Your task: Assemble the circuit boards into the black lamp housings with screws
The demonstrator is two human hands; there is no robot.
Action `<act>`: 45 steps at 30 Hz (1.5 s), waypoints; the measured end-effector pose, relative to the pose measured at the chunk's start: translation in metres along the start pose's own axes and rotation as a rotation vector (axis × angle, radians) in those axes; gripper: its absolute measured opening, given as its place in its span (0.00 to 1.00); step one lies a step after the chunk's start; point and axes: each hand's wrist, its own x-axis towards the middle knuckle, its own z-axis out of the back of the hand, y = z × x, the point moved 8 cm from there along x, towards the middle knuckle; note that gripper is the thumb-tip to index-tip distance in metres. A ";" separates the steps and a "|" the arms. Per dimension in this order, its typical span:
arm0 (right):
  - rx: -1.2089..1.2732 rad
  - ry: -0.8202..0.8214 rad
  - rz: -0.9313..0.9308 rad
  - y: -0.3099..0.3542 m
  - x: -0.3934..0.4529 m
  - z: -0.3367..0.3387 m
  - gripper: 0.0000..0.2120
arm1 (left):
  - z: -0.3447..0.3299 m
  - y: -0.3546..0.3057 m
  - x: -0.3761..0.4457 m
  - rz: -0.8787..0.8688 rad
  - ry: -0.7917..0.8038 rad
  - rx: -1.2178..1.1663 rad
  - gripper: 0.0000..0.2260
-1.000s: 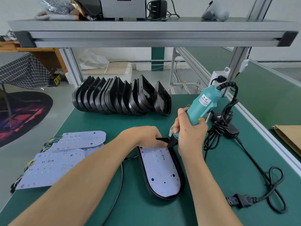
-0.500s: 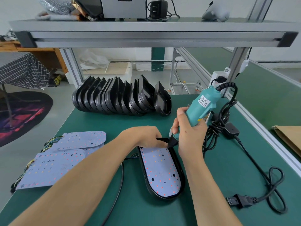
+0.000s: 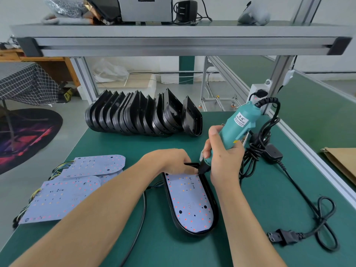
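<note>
While the right hand keeps its grip clamped round the teal screwdriver, whose tip meets the circuit board at its 12 o'clock end, the left hand presses that end of the black lamp housing at tabletop centre. I judge the task early: loose boards wait at 9 o'clock, empty housings stand stacked at 12.

"KEENWISE" is read on the white label of the teal electric screwdriver; "12V", seemingly, is printed on the circuit board.
</note>
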 end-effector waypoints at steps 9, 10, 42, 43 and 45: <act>0.313 0.106 -0.069 -0.008 -0.004 -0.004 0.38 | 0.001 0.000 0.000 -0.001 -0.010 0.022 0.27; 0.320 0.085 -0.077 -0.009 -0.004 -0.003 0.37 | 0.001 0.000 0.000 0.001 -0.011 0.023 0.27; 0.052 -0.041 -0.021 -0.003 -0.001 0.004 0.09 | 0.001 0.000 0.000 -0.010 -0.026 0.016 0.27; 0.055 -0.048 -0.014 -0.003 -0.001 0.005 0.09 | 0.001 0.000 -0.001 -0.015 -0.029 0.010 0.27; 0.058 -0.059 -0.001 -0.003 0.000 0.009 0.08 | 0.000 -0.001 -0.002 -0.024 -0.037 -0.001 0.26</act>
